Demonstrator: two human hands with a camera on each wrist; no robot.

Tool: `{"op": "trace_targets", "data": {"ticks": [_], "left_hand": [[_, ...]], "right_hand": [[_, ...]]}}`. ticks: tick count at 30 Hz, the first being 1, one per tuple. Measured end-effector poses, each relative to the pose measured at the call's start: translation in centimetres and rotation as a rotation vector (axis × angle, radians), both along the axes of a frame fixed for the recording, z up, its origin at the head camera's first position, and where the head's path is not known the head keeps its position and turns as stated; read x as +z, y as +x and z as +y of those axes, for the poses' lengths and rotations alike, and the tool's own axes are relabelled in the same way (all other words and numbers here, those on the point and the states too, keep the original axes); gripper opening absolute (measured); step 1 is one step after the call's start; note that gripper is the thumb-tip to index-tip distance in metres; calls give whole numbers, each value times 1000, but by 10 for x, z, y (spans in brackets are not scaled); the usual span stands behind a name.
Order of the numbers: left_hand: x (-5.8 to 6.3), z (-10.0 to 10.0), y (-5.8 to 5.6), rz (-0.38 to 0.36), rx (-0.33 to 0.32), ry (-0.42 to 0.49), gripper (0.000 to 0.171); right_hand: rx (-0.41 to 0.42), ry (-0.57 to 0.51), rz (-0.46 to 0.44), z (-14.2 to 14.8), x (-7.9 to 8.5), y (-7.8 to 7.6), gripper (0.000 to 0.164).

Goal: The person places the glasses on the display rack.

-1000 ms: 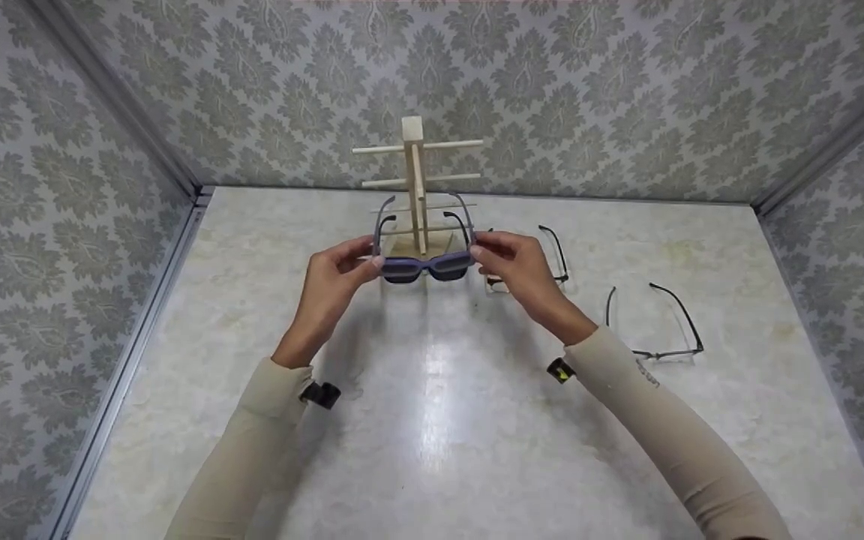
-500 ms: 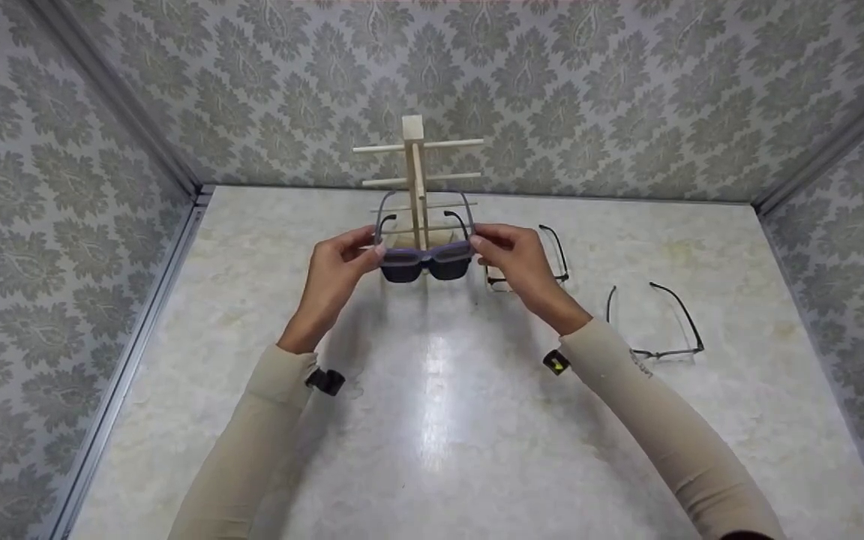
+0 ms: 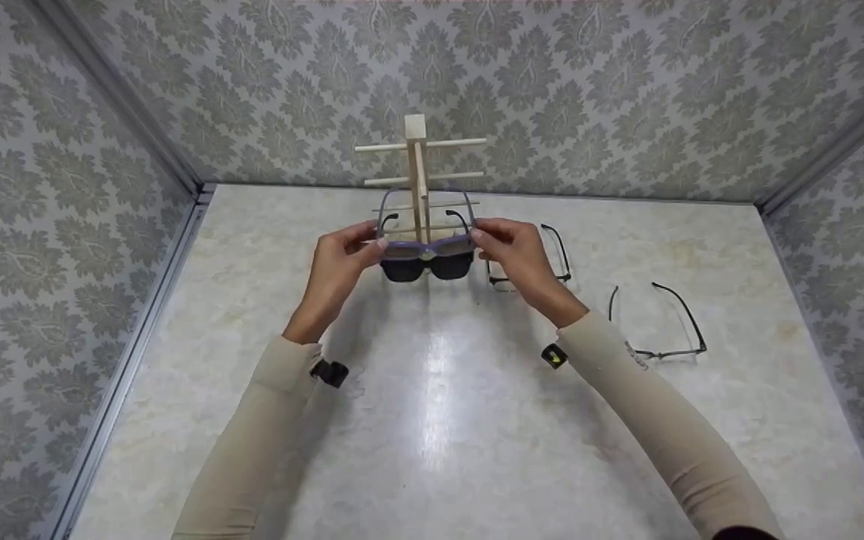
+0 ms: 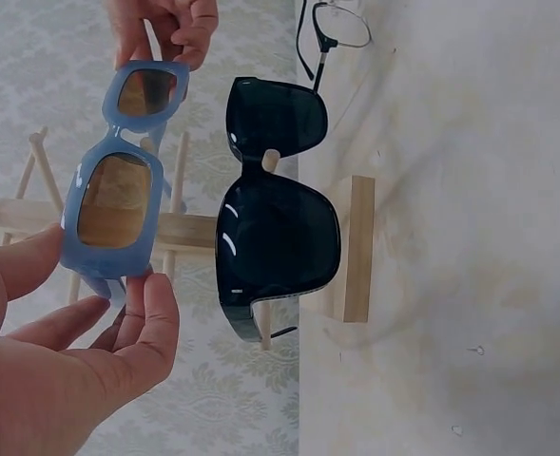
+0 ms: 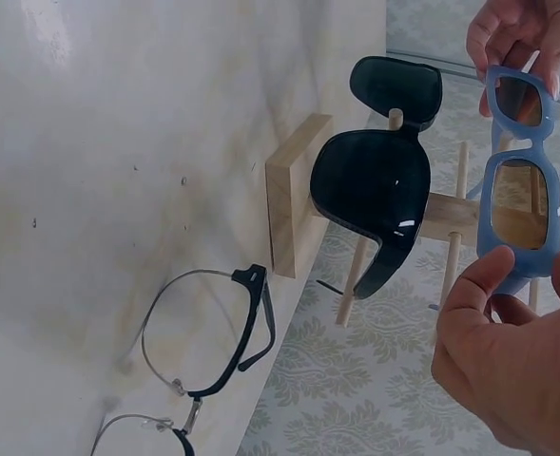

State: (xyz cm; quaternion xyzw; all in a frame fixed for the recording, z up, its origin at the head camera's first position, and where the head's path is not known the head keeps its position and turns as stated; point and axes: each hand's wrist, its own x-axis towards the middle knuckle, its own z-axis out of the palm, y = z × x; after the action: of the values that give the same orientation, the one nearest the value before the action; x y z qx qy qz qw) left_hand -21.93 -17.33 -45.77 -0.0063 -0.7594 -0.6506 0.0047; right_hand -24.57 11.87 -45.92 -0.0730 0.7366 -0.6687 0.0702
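Note:
Blue-framed sunglasses (image 4: 108,256) with brown lenses are held level between both hands, in front of a wooden glasses stand (image 3: 415,131). My left hand (image 3: 334,271) pinches one end of the frame at the hinge, thumb in front and fingers behind. At the other end, my right hand (image 3: 520,262) grips the frame the same way. The temples point back past the stand's post on either side. Just below, black sunglasses (image 4: 278,233) sit on the lowest pegs of the stand, partly overlapped by the blue pair in the head view.
Eyeglasses with thin dark frames (image 3: 565,277) lie right of the stand, partly behind my right hand. Another pair of eyeglasses (image 3: 691,351) rests farther right, near my right sleeve. Bare pegs (image 3: 458,142) stick out from the upper post. Patterned walls (image 3: 537,82) surround the table (image 3: 252,420).
Both hands have raised the blue sunglasses slightly and moved them toward the stand, tilting the frame. More of the black sunglasses shows beneath them.

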Motion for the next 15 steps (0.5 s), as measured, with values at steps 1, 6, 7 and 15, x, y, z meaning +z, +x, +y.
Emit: {"op": "trace_targets", "data": {"ticks": [1,6,7,15], "left_hand": [[0,0,-1,-3,-2,3,47],[-3,1,-5,-12,-7,10,46],[-3,1,-5,-12,-6,12,46],[-6,0,-7,-10,-2,13,49]], "right_hand": [[2,-3,0,0,-1,-1,35],[2,-17,3,0,-2,-3,35],[1,-18,1,0,-2,-3,36],[-1,-2,-14,-2,-2,-5,37]]}}
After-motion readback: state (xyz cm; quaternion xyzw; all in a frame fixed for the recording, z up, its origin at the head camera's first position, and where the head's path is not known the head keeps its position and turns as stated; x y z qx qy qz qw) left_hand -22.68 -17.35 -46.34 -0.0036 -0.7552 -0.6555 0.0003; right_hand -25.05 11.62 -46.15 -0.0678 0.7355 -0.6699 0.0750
